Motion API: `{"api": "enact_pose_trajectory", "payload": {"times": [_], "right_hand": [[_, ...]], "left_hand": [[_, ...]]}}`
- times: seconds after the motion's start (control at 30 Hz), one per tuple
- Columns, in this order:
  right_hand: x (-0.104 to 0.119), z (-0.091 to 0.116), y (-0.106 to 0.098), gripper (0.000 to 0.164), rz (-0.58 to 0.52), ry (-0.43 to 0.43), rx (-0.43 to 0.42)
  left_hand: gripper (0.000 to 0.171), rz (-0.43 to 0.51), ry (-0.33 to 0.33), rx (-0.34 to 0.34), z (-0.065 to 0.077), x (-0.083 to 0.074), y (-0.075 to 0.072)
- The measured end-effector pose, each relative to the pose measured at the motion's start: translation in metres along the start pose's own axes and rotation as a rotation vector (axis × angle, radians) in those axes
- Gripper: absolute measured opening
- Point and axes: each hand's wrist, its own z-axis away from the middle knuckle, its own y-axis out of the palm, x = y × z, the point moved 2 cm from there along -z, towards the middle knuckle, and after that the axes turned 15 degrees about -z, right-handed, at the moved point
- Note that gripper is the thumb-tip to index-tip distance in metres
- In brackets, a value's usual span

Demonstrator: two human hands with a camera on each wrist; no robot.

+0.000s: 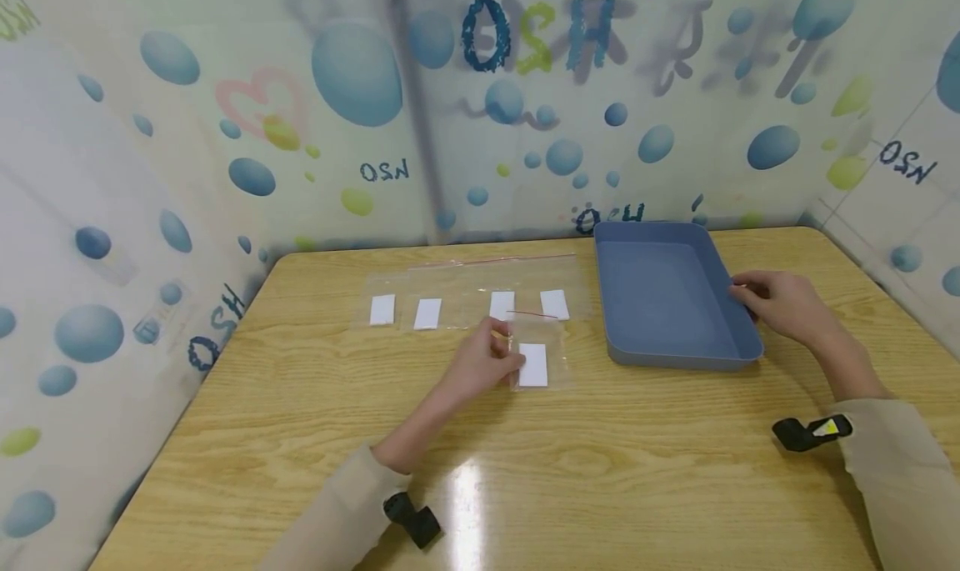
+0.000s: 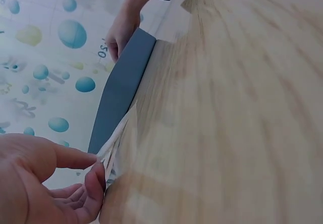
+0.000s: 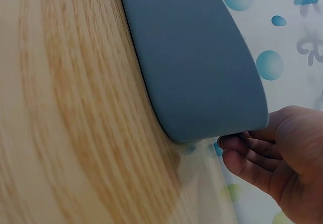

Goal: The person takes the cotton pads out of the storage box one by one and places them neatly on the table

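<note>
My left hand (image 1: 483,358) pinches the left edge of a small clear zip bag (image 1: 557,363) with a white card (image 1: 533,365) inside and a red line along its top. In the left wrist view the bag (image 2: 117,138) is seen almost edge-on, tilted between thumb and fingers. My right hand (image 1: 783,304) grips the right rim of a blue-grey rectangular tray (image 1: 678,359), its fingers curled against the outer wall. The right wrist view shows the tray's side (image 3: 197,67) standing on the table, with the fingers (image 3: 252,168) at its end.
Behind the left hand, several more clear zip bags lie in an overlapping row, each with a white card (image 1: 382,310) in it. All stand on a wood-grain table (image 1: 600,471). A patterned curtain (image 1: 517,162) borders the table's back and sides.
</note>
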Motion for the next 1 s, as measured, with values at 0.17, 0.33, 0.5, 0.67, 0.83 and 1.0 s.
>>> {"api": "enact_pose_trajectory", "payload": {"times": [0.17,0.33,0.5,0.67,0.83,1.0], "right_hand": [[0.002,0.0,-0.001,0.04,-0.005,0.011,0.008],[0.003,0.0,-0.002,0.041,-0.001,0.018,0.017],[0.003,0.0,-0.002,0.042,0.001,0.024,0.024],[0.002,-0.001,-0.002,0.042,0.0,0.022,0.026],[0.002,0.0,-0.002,0.04,-0.003,0.01,0.017],[0.001,0.0,-0.002,0.041,-0.007,0.014,0.021]], "left_hand": [[0.037,-0.051,-0.012,0.003,0.003,-0.002,-0.005],[0.033,-0.066,-0.021,0.012,0.003,-0.002,-0.007],[0.029,-0.062,-0.029,0.023,0.003,-0.001,-0.008],[0.027,-0.061,-0.05,0.035,0.003,0.0,-0.009],[0.027,-0.072,-0.073,0.041,0.002,0.001,-0.011],[0.029,-0.103,-0.077,0.055,0.002,0.001,-0.013]]}}
